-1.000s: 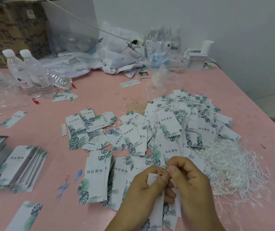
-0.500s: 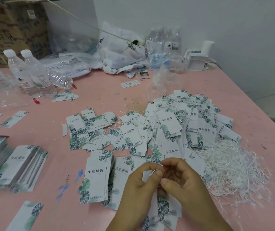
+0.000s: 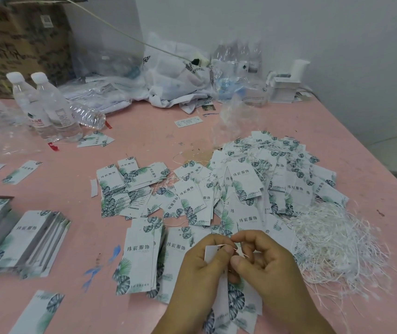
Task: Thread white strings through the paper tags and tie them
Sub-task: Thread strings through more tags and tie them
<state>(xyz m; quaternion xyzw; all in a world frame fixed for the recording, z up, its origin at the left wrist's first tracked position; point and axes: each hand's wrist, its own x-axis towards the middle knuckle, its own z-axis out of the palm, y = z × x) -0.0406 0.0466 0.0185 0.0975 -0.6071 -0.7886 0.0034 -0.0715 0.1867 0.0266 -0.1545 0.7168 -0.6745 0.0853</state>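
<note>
At the bottom centre my left hand (image 3: 198,273) pinches the top of a white paper tag (image 3: 210,253) between thumb and fingers. My right hand (image 3: 268,263) is beside it, fingers curled, pinching a short white string (image 3: 239,252) at the tag's top edge. A loose heap of white strings (image 3: 337,247) lies just right of my hands. A big pile of leaf-printed tags with strings (image 3: 265,179) covers the table's middle. Unstrung tags (image 3: 141,256) lie left of my left hand.
Neat stacks of tags (image 3: 21,239) sit at the left on the pink table (image 3: 144,131). Two upright water bottles (image 3: 48,107) stand at the back left, with plastic bags (image 3: 175,78), a cardboard box (image 3: 19,37) and a small white box (image 3: 283,89) along the wall.
My hands have drawn slightly apart at the tag's top. The right hand has shifted right and its fingers now pinch the string end sticking out from the tag.
</note>
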